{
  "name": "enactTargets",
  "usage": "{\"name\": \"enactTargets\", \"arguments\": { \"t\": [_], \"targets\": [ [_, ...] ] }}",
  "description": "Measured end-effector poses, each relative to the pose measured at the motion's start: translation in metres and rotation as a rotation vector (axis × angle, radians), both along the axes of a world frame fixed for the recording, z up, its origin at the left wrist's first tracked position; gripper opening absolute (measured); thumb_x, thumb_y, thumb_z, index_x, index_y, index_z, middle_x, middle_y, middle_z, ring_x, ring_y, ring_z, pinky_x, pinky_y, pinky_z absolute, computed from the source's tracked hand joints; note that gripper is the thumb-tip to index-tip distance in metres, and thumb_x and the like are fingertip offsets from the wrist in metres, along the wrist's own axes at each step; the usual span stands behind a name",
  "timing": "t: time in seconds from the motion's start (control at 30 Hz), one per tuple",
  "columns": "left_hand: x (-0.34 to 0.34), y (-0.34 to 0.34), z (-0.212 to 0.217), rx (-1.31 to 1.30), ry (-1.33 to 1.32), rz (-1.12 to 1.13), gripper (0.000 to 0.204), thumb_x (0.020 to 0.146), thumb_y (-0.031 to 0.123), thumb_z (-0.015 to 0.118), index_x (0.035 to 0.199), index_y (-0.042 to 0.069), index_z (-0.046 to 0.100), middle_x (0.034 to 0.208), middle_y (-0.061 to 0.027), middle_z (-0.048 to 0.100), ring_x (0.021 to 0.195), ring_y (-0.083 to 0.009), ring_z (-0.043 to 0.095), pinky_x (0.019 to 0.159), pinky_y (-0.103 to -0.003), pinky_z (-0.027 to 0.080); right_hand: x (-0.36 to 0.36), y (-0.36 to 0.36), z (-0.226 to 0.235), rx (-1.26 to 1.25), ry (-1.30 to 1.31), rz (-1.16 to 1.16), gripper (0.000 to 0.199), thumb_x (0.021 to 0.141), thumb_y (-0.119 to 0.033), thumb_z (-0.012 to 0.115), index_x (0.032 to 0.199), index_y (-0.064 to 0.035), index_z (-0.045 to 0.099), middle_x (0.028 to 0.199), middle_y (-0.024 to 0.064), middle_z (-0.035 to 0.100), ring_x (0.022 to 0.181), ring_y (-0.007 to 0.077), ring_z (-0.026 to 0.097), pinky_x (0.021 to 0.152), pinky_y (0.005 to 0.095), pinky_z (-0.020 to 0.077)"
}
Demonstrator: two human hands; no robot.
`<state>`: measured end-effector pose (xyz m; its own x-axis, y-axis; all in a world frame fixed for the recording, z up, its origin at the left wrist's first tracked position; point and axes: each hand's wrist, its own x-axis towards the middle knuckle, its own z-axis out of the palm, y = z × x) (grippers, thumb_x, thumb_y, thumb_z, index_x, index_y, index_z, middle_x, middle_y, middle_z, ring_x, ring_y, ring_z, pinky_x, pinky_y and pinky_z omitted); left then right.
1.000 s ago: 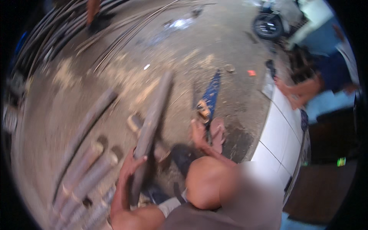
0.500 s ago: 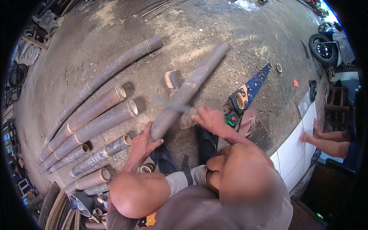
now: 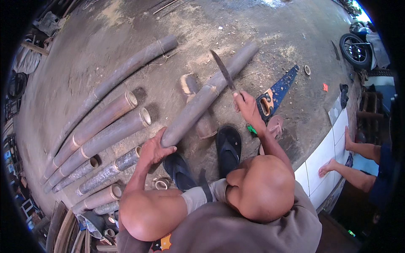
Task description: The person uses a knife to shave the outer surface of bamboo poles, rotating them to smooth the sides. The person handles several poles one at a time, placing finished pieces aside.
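A long grey-brown bamboo pole [image 3: 190,113] lies aslant before my feet, resting across a short bamboo piece [image 3: 206,125] beneath it. My left hand [image 3: 153,148] grips the pole's near end, thumb on one side. In my right hand [image 3: 248,108] is a machete [image 3: 222,67], held by its handle. Its dark blade points up and to the left, over the middle of the pole near a node; whether it touches the bamboo I cannot tell.
Right of my right hand lies a blue handsaw [image 3: 283,87], with a pink sandal [image 3: 276,125] and a partly hidden green tape measure [image 3: 252,129] nearby. Cut bamboo poles [image 3: 114,127] lie at left. Another person's hand or foot [image 3: 326,168] rests on white tiles [image 3: 319,167].
The machete and my right hand have moved up and to the right, farther along the pole. My left hand still grips the near end, shifted slightly left.
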<state>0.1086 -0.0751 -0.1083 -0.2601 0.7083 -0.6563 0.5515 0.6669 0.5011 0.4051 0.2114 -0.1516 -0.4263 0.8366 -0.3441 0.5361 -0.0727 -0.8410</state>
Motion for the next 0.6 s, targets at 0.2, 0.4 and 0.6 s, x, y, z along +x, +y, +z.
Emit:
{"name": "enactTargets", "arguments": {
  "t": [0.2,0.4,0.6],
  "targets": [
    [-0.006,-0.009,-0.021,0.020,-0.122,0.127,0.101,0.070,0.052,0.085,0.156,0.014,0.048,0.125,-0.0247,0.072,0.119,-0.0370,0.069,0.105,-0.044,0.050,-0.024,0.018,-0.005,-0.329,0.202,-0.200,0.041,0.110,-0.043,0.054,0.095,-0.0045,0.058,0.070,0.0055,0.061,0.053,0.0147,0.057,0.048,0.0336,0.0459],
    [-0.001,-0.019,-0.044,0.041,-0.163,0.191,0.102,0.070,0.053,0.087,0.156,0.015,0.049,0.124,-0.0248,0.073,0.121,-0.0385,0.069,0.106,-0.043,0.051,-0.039,-0.012,-0.002,-0.292,0.084,0.071,0.042,0.110,-0.047,0.053,0.098,-0.0070,0.058,0.066,0.0018,0.056,0.050,0.0135,0.054,0.044,0.0320,0.0444],
    [0.010,-0.014,-0.038,0.044,-0.145,0.206,0.097,0.070,0.049,0.088,0.153,0.014,0.051,0.123,-0.0218,0.073,0.118,-0.0347,0.070,0.104,-0.043,0.051,-0.043,0.010,-0.004,-0.181,0.253,-0.217,0.046,0.110,-0.051,0.052,0.092,-0.0083,0.057,0.064,0.0017,0.055,0.050,0.0133,0.055,0.045,0.0311,0.0441]
  ]
}}
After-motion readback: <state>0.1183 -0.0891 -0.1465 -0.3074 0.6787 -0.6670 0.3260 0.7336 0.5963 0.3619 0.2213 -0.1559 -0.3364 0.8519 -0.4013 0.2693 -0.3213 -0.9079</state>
